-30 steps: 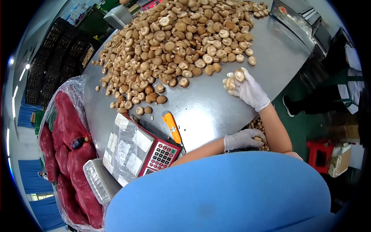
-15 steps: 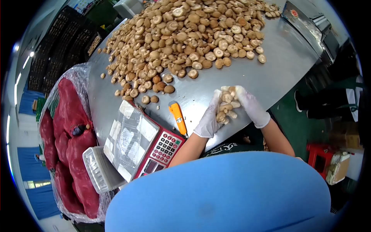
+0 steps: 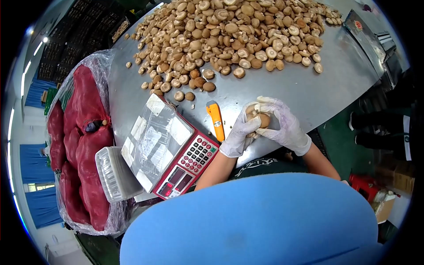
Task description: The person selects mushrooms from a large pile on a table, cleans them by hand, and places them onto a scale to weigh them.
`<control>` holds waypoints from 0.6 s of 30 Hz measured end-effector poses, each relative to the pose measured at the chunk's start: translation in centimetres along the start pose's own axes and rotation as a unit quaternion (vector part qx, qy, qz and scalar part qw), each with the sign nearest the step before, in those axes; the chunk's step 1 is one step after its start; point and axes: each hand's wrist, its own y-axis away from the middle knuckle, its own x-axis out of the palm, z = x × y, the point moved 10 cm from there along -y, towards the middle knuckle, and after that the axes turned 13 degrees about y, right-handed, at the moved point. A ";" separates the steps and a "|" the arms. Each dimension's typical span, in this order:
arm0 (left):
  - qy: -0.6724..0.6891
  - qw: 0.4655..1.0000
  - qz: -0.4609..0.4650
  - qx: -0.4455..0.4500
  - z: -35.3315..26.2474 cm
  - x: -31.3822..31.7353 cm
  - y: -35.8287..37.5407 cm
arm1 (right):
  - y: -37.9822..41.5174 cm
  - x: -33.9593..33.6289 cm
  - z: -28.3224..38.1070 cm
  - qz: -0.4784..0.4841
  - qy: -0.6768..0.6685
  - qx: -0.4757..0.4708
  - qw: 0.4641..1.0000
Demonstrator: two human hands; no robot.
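Both of my hands wear thin white gloves and meet over the near edge of the metal table (image 3: 300, 99). Between them sits a small bunch of brown mushrooms (image 3: 260, 119). My left hand (image 3: 240, 132) curls round the bunch from the left. My right hand (image 3: 285, 126) closes on it from the right, fingers bent over the top. The gloves hide part of the bunch. Left of my hands lies an orange-handled cutter (image 3: 215, 121). Beyond it stands a red weighing scale (image 3: 194, 161) with a clear plastic tray (image 3: 159, 137) on top.
A large heap of mushrooms (image 3: 229, 35) covers the far part of the table. Stacked clear trays (image 3: 117, 174) stand beside the scale. Red mesh sacks (image 3: 90, 154) in plastic wrap lie at left. A metal chute (image 3: 364, 42) sits at the far right, near a person's legs (image 3: 380, 128).
The view has shifted, so the table contents appear further right and the scale higher. My fingers have closed more tightly round the mushrooms, which were more exposed before.
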 end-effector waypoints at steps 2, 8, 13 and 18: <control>0.012 1.000 -0.008 -0.007 -0.3 -1.2 0.8 | -0.2 0.2 0.3 0.003 -0.034 0.008 0.999; 0.046 0.998 0.042 -0.008 -1.3 -2.5 1.8 | -0.6 -0.8 0.0 0.001 -0.058 0.057 0.997; -0.093 0.990 0.037 0.097 -4.5 -0.5 3.8 | 2.1 1.1 -1.9 0.147 -0.075 0.159 0.973; -0.160 0.986 -0.017 0.047 -4.2 -0.9 5.1 | 1.4 -0.2 2.2 0.043 0.037 0.028 0.998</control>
